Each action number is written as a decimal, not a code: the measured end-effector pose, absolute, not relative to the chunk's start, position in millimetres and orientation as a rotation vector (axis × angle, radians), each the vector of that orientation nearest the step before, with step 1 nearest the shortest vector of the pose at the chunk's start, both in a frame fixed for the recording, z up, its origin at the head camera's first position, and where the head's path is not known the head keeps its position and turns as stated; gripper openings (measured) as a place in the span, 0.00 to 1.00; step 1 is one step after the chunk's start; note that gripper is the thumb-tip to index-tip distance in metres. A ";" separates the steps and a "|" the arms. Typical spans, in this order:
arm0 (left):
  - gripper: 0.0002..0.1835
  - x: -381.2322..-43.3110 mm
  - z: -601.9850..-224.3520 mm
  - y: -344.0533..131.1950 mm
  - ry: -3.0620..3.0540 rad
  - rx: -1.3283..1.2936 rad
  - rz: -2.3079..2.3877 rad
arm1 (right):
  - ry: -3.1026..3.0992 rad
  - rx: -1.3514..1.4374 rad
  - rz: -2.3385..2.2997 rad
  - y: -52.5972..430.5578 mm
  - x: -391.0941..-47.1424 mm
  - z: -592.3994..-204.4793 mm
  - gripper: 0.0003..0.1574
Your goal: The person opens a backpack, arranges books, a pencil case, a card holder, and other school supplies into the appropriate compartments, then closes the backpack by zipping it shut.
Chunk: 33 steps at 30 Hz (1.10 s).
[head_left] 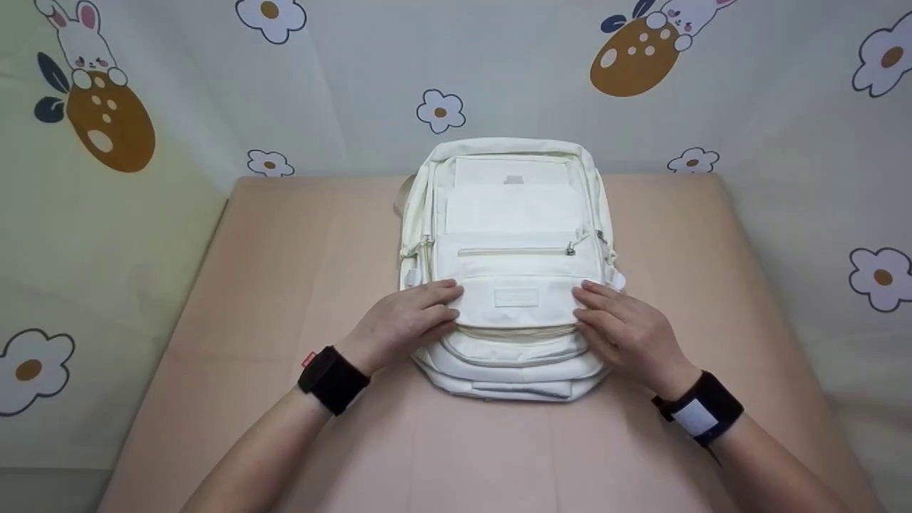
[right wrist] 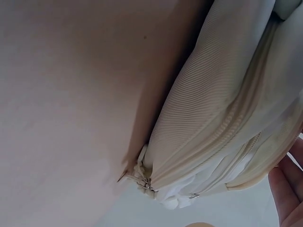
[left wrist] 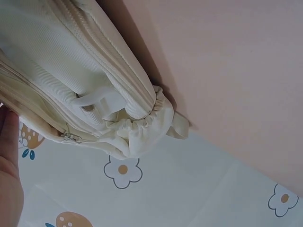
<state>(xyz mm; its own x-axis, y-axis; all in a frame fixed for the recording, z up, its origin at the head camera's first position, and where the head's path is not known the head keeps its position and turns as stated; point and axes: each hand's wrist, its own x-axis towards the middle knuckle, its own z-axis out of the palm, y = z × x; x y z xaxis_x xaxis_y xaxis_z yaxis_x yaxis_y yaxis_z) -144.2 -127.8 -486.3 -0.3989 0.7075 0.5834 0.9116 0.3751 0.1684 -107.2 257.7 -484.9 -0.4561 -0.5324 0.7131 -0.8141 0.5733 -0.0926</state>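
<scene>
A cream-white backpack [head_left: 514, 256] lies on its back on the table, its front pocket facing up. My left hand [head_left: 402, 320] touches the left side of the front pocket with fairly straight fingers. On the opposite side, my right hand [head_left: 634, 335] rests its extended fingers against the pocket's right edge. Between them lies a small rectangular label [head_left: 516, 298]. The left wrist view shows the bag's side with zippers and a gathered side pocket [left wrist: 147, 125]. Fingertips [right wrist: 284, 189] meet the pocket edge in the right wrist view.
The table [head_left: 306, 271] has a plain pinkish-beige surface. Behind it and at both sides hangs pale cloth [head_left: 377, 64] printed with flowers and rabbits. A strap loop [left wrist: 179, 125] sticks out beside the bag.
</scene>
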 end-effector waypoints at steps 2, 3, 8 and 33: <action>0.09 -143.8 -485.9 -127.7 -2.233 -1.405 -0.658 | -2.171 1.064 0.562 256.5 -106.6 -484.0 0.14; 0.09 -143.7 -485.9 -127.8 -2.237 -1.407 -0.655 | -2.177 1.058 0.555 255.6 -106.3 -483.2 0.14; 0.10 -143.5 -484.7 -128.4 -2.237 -1.423 -0.636 | -2.172 1.058 0.540 246.6 -105.3 -475.7 0.14; 0.08 -165.8 -463.5 -128.1 -2.279 -1.056 -0.766 | -2.272 1.352 0.223 171.1 -110.8 -466.9 0.21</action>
<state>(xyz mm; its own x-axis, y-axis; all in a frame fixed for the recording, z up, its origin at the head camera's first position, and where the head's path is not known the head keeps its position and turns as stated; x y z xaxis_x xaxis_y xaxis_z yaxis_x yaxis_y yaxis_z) -165.8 -128.1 -463.5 -0.5677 0.5087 0.6472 0.7964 0.5383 0.2755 -110.8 171.1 -466.9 -0.3941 -0.7821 0.4828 -0.8611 0.4977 0.1034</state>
